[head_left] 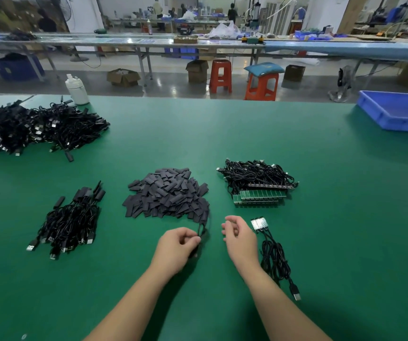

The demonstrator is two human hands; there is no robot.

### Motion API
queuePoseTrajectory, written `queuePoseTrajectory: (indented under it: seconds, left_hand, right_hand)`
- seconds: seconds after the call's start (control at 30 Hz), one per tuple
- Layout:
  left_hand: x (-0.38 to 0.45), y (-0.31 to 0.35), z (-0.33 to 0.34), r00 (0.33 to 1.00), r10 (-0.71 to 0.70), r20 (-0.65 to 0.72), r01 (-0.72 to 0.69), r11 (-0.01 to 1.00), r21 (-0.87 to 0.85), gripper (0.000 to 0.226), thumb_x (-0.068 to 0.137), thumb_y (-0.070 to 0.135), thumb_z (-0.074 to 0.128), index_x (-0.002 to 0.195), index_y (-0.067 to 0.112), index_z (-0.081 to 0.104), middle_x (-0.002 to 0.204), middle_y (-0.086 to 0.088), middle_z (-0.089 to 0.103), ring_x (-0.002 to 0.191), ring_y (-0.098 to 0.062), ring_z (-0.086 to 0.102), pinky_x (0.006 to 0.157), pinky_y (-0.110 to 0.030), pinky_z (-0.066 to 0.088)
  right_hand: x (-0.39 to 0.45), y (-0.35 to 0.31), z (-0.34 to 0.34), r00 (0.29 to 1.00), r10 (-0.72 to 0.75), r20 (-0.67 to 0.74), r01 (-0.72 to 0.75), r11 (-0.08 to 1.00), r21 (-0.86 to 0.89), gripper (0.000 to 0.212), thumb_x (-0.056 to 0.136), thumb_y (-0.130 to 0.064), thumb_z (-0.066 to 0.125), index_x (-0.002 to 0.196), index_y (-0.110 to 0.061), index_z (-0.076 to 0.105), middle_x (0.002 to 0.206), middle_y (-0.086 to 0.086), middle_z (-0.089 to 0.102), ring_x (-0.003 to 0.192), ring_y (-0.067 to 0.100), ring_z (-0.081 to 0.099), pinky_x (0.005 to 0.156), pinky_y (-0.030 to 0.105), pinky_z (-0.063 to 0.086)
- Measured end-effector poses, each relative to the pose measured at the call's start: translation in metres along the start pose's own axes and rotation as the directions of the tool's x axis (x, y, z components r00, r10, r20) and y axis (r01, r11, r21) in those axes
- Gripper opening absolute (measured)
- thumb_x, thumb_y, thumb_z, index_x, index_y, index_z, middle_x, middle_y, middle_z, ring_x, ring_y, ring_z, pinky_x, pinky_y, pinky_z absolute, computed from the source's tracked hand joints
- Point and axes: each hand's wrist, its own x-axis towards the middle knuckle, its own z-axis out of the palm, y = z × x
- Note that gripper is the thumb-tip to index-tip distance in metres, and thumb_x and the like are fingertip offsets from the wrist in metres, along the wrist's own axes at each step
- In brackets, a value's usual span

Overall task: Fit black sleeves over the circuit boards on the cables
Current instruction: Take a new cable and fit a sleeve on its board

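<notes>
On the green worktop (296, 148), the left hand (177, 247) pinched a black sleeved cable (201, 236) between thumb and fingertips; most of that cable was hidden under the hand, and its board could not be made out. The right hand (241, 236) hung beside it with fingers loosely curled, holding nothing. Just right of it lay two bare circuit boards (259, 223) on coiled cables. One heap of black sleeves (166, 193) sat ahead, too many to count, between a finished bundle (71, 220) and an unsleeved stack (259, 183). A large cable pile (33, 127) was cut off at the left edge, one blue tray (394, 112) at the right.
</notes>
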Motion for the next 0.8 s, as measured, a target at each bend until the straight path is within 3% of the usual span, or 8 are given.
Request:
queuePoseTrajectory:
  seconds: [0.1,0.23,0.37,0.5,0.6,0.7,0.8]
  left_hand:
    - [0.013,-0.001,-0.037,0.987,0.051,-0.154,-0.036,0.995,0.098,0.003,0.089,0.027,0.071,0.091,0.026,0.073,0.084,0.011,0.073,0.069,-0.002,0.065,0.069,-0.024,0.054]
    - [0.036,-0.013,-0.097,0.928,0.158,-0.339,-0.023,0.930,0.368,0.009,0.090,0.029,0.069,0.095,0.023,0.074,0.089,0.007,0.075,0.077,-0.014,0.067,0.075,-0.029,0.053]
    - [0.057,-0.041,-0.156,0.873,0.195,-0.447,0.181,0.722,0.668,0.017,0.094,0.034,0.059,0.101,0.022,0.069,0.086,-0.001,0.074,0.073,-0.024,0.063,0.064,-0.031,0.051]
    - [0.069,-0.070,-0.189,0.901,0.052,-0.431,0.333,0.551,0.765,0.019,0.094,0.034,0.057,0.095,0.017,0.065,0.089,-0.005,0.068,0.084,-0.029,0.061,0.072,-0.035,0.052]
    - [0.071,-0.082,-0.195,0.897,0.092,-0.431,0.371,0.372,0.851,0.023,0.091,0.039,0.059,0.103,0.021,0.066,0.099,-0.004,0.066,0.098,-0.028,0.056,0.079,-0.035,0.047]
    - [0.072,-0.084,-0.189,0.883,0.283,-0.374,0.232,0.429,0.873,0.033,0.090,0.035,0.063,0.118,0.019,0.066,0.119,-0.011,0.061,0.113,-0.034,0.049,0.091,-0.044,0.044]
    - [0.075,-0.084,-0.168,0.942,0.321,-0.098,-0.023,0.355,0.935,0.049,0.097,0.041,0.048,0.145,0.028,0.044,0.156,-0.005,0.035,0.146,-0.029,0.026,0.118,-0.048,0.025]
  right_hand:
    - [-0.005,0.012,0.002,0.991,-0.131,-0.012,0.124,0.963,-0.238,0.018,0.101,-0.024,0.051,0.113,-0.025,0.063,0.100,-0.015,0.068,0.089,0.005,0.065,0.081,0.035,0.057]
    - [-0.002,0.014,0.007,0.976,-0.210,0.049,0.213,0.904,-0.371,0.018,0.100,-0.022,0.051,0.115,-0.022,0.062,0.100,-0.015,0.059,0.094,0.005,0.057,0.086,0.030,0.052]
    - [-0.001,0.017,0.009,0.968,-0.241,0.070,0.247,0.867,-0.434,0.016,0.099,-0.022,0.052,0.112,-0.023,0.061,0.100,-0.016,0.054,0.096,0.004,0.054,0.087,0.028,0.050]
    - [-0.002,0.018,0.009,0.964,-0.256,0.073,0.262,0.856,-0.447,0.015,0.098,-0.023,0.053,0.111,-0.024,0.061,0.099,-0.016,0.052,0.094,0.004,0.053,0.086,0.029,0.050]
    - [-0.002,0.017,0.009,0.962,-0.261,0.079,0.268,0.848,-0.457,0.015,0.098,-0.023,0.053,0.110,-0.025,0.061,0.098,-0.017,0.051,0.093,0.004,0.054,0.084,0.028,0.051]
    - [-0.003,0.016,0.010,0.960,-0.267,0.086,0.276,0.840,-0.468,0.015,0.098,-0.023,0.053,0.111,-0.025,0.061,0.098,-0.018,0.049,0.094,0.004,0.053,0.084,0.027,0.050]
    - [-0.003,0.017,0.010,0.959,-0.270,0.091,0.279,0.830,-0.482,0.016,0.098,-0.023,0.053,0.111,-0.025,0.062,0.100,-0.017,0.050,0.097,0.003,0.051,0.086,0.026,0.049]
